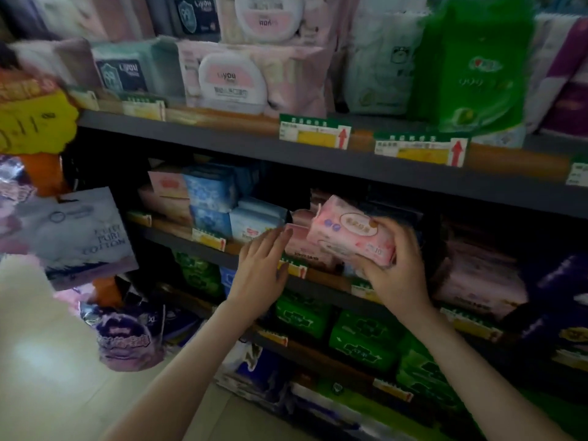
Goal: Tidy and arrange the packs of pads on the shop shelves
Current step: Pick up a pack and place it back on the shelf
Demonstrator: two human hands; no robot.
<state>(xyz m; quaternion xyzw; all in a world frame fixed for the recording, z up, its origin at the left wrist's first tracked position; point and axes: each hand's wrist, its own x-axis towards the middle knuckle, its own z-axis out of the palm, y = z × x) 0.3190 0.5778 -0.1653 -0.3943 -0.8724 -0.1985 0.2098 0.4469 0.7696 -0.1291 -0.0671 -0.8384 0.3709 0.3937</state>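
Two bare forearms reach up from the bottom of the frame toward the middle shelf (331, 289) at centre. At centre right the right hand (397, 275) grips a pink pack (346, 233), thumb across its printed front and fingers curled beneath and behind, holding it tilted just above and in front of the row of pink packs (302, 251) that stands on that shelf. Left of centre the left hand (261, 275) is flat, its fingers straight and close together and pointing at the left end of that row; whether the tips touch a pack is blurred. Blue packs (210, 192) are stacked further left on the same level, and green packs (359, 338) fill the shelf below. It looks like the placing step: one pack is lifted and ready to be set among its like. Next the held pack wants levelling and sliding in square, while the flat hand steadies the neighbours so they do not topple
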